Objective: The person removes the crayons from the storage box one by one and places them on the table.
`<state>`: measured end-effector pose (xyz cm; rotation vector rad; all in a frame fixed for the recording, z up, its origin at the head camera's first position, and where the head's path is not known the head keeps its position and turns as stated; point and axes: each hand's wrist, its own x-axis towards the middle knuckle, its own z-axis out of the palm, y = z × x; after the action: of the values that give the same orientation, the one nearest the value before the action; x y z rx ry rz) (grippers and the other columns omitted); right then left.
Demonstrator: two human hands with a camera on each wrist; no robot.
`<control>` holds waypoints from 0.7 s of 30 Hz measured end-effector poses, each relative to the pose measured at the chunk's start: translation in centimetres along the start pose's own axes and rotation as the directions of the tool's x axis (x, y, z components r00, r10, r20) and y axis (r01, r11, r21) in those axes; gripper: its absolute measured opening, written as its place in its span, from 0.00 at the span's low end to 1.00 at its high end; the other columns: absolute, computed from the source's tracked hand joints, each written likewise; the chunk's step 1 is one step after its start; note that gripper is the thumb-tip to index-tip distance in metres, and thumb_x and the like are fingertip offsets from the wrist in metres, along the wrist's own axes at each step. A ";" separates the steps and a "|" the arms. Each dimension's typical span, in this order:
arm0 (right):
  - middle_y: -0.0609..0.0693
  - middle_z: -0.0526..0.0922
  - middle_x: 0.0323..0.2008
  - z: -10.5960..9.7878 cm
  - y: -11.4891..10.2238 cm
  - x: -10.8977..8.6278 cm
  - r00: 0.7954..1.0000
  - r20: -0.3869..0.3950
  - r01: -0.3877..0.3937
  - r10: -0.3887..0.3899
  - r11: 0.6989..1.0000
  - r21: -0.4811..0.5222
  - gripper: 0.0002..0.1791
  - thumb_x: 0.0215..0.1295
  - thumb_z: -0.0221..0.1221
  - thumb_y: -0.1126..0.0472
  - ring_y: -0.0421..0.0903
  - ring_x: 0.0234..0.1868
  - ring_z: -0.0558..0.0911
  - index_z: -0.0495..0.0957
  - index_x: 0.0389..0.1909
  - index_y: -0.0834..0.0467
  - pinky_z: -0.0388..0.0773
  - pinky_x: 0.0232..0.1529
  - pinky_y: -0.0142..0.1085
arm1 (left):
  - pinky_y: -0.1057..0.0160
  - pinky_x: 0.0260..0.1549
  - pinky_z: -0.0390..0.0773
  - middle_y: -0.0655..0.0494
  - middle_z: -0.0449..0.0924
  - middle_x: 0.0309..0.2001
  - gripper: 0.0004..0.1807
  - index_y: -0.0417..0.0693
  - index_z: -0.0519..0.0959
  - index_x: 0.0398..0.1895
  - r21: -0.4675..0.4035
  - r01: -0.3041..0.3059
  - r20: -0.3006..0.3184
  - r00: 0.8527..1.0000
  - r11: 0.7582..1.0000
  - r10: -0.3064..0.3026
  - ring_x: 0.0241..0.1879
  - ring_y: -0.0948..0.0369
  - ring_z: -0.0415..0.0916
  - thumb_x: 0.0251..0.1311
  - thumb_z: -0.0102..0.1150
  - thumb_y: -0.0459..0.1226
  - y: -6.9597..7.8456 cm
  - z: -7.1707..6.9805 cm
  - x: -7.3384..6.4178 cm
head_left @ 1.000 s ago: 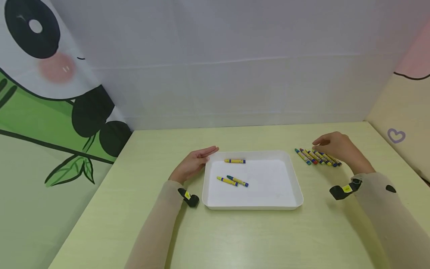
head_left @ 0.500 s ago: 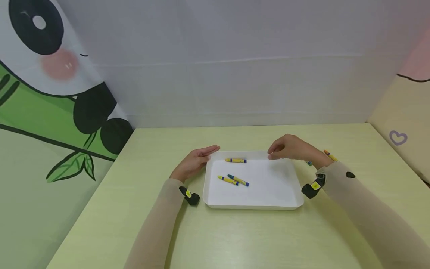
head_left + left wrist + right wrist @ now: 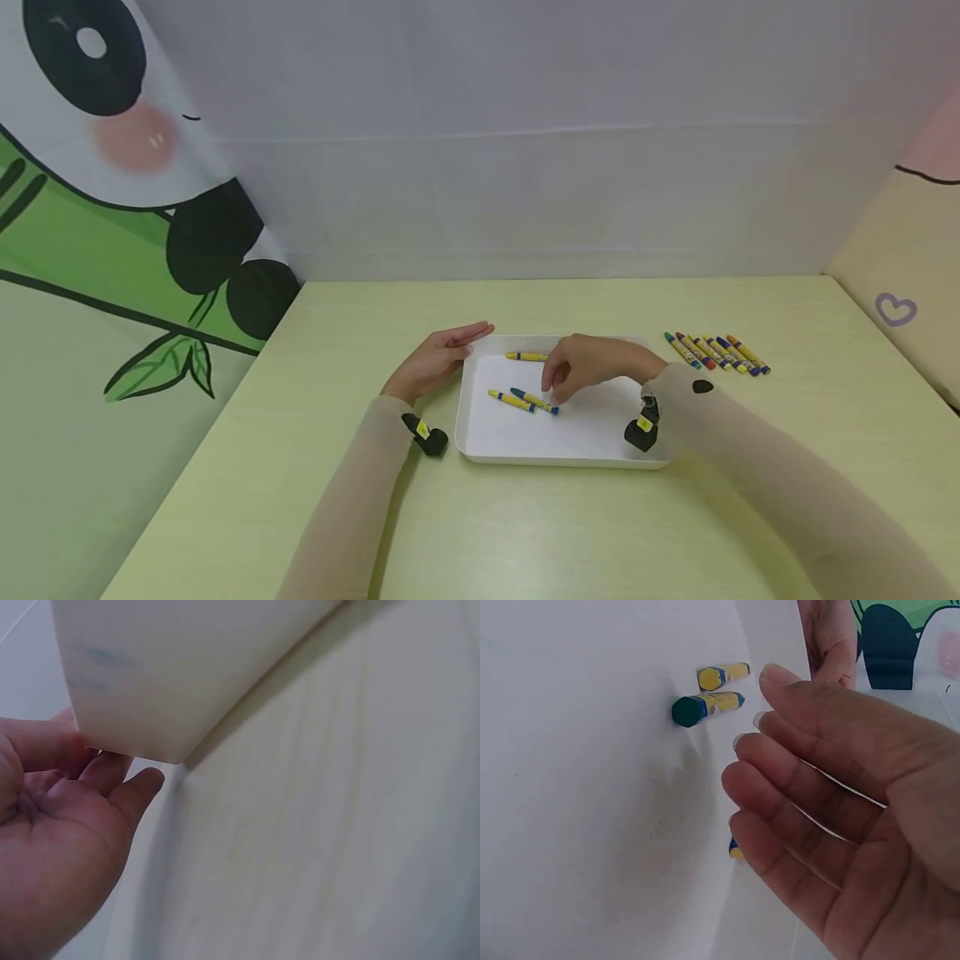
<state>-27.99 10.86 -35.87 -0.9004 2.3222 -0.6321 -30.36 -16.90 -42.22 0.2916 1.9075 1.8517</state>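
A white tray (image 3: 600,437) holds three crayons: a yellow crayon (image 3: 525,357) near its back, another yellow crayon (image 3: 510,401), and a dark green crayon (image 3: 531,400) beside it. My right hand (image 3: 592,364) hovers over the tray, fingertips close to the green crayon. In the right wrist view its fingers are loosely bent and apart from the thumb, holding nothing; the green crayon (image 3: 705,708) lies just beyond them. My left hand (image 3: 435,360) touches the tray's back left corner with extended fingers. The left wrist view shows it against the tray's outer wall (image 3: 180,667).
Several crayons (image 3: 716,353) lie side by side in a row on the light wooden table (image 3: 525,533), right of the tray. A white backdrop (image 3: 525,192) stands behind, and printed side panels flank the table.
My right hand has moved left, from the crayon row across to the green crayon in the tray, uncovering the row. The left hand and tray stay in place.
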 end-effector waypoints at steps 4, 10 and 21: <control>0.44 0.79 0.28 0.7 -0.1 0.8 1.000 0.024 -0.016 0.016 0.999 -0.032 0.07 0.55 0.69 0.57 0.39 0.30 0.73 0.83 0.33 0.52 0.73 0.35 0.30 | 0.56 0.70 0.59 0.55 0.61 0.72 0.26 0.46 0.62 0.72 0.003 0.002 -0.001 1.000 1.000 -0.002 0.73 0.60 0.54 0.72 0.37 0.26 0.0 0.1 0.1; 0.44 0.77 0.26 1.5 -0.2 1.5 0.998 0.018 -0.061 0.062 0.994 -0.086 0.09 0.52 0.71 0.55 0.39 0.29 0.72 0.82 0.31 0.53 0.70 0.32 0.29 | 0.55 0.70 0.59 0.54 0.61 0.72 0.26 0.46 0.61 0.72 0.007 -0.009 0.001 1.000 1.000 0.009 0.73 0.60 0.54 0.72 0.37 0.26 -0.1 0.1 0.2; 0.45 0.77 0.27 1.4 -0.7 1.5 0.995 0.035 -0.094 0.098 0.991 -0.095 0.04 0.55 0.67 0.62 0.40 0.29 0.72 0.82 0.30 0.52 0.71 0.31 0.29 | 0.55 0.70 0.58 0.54 0.61 0.72 0.26 0.45 0.62 0.72 -0.003 -0.019 0.001 1.000 1.000 0.019 0.73 0.59 0.54 0.71 0.38 0.25 -0.2 0.1 0.2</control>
<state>-27.67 8.98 -36.96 -0.8294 2.3599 -0.4645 -30.45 -16.76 -42.48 0.3107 1.9079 1.8661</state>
